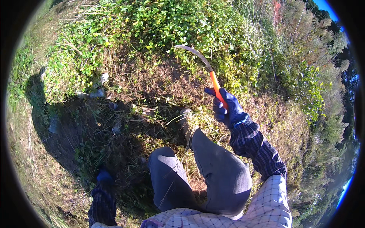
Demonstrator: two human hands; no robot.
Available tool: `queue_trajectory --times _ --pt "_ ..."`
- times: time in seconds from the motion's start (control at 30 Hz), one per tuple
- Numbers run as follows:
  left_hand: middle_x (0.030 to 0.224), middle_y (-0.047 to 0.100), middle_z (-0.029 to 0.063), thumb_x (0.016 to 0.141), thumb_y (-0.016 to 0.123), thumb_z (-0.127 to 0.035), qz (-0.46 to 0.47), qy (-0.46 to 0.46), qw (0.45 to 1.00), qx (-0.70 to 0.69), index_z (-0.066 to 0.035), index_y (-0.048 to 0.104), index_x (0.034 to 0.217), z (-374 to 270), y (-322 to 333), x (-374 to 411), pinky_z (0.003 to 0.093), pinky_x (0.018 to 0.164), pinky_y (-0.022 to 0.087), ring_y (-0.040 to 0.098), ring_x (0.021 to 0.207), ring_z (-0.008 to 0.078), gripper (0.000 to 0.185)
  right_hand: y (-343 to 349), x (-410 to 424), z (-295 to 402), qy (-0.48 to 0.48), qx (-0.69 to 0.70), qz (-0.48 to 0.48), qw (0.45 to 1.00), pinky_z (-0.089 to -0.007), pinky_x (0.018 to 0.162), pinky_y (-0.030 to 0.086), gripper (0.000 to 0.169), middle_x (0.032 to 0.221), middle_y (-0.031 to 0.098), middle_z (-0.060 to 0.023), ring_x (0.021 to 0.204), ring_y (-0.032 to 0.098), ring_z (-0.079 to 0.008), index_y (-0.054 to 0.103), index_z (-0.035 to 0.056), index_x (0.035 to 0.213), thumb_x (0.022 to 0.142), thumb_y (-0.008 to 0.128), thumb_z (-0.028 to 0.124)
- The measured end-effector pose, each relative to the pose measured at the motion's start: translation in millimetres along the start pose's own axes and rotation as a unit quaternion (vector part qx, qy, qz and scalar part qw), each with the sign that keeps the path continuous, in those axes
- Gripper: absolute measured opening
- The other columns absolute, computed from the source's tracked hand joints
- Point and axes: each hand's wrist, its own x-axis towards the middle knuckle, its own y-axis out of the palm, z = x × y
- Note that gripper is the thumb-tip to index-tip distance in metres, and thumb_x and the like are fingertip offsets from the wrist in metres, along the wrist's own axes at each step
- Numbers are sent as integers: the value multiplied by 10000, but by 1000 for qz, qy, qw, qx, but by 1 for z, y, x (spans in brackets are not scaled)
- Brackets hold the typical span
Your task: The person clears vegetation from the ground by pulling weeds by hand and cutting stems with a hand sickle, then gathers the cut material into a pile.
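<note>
My right hand, in a dark blue work glove, grips the orange handle of a sickle. Its curved, dark metal blade points up and to the left, over the edge of the green leafy plants. Low on the left, my left hand is also gloved in blue and lies in deep shadow. Cut or loose green grass is right at its fingers. Shadow and grass hide those fingers, so whether they hold any stems is unclear.
My bent knees are below the middle, with a shoe ahead of them. Pale litter and a ribbed grey object lie at left. Brown soil shows before the plants. Tall brush borders the right side.
</note>
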Motion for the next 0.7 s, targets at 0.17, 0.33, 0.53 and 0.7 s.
queue_trajectory --times 0.17,0.33,0.53,0.7 --pt "1344 422 247 748 671 -438 -4 9 999 35 -58 82 1447 -3 2 -4 455 903 463 538 1114 387 990 18 -4 44 0 -14 23 1000 -227 441 311 551 707 488 38 520 402 -59 369 16 1357 917 526 307" --pt "1337 430 251 740 659 -476 -20 54 998 35 -50 124 1444 -8 14 -1 463 886 462 551 1100 378 981 35 5 92 -11 -252 -61 966 -224 407 380 434 723 618 -26 494 506 -77 512 19 1253 925 514 304" --pt "1407 330 280 776 609 -388 79 -9 996 44 -41 49 1464 -24 -12 -8 462 920 440 517 1161 373 952 18 14 119 51 -798 -223 558 -335 577 507 346 714 667 -77 605 637 -178 638 74 1022 804 592 339" --pt "1443 276 265 824 528 -363 3 -5 1000 21 -37 67 1462 -1 19 10 486 959 408 461 1216 386 852 -66 23 132 69 -885 -286 360 -416 655 525 317 780 670 -175 733 665 -322 672 55 838 727 586 339"
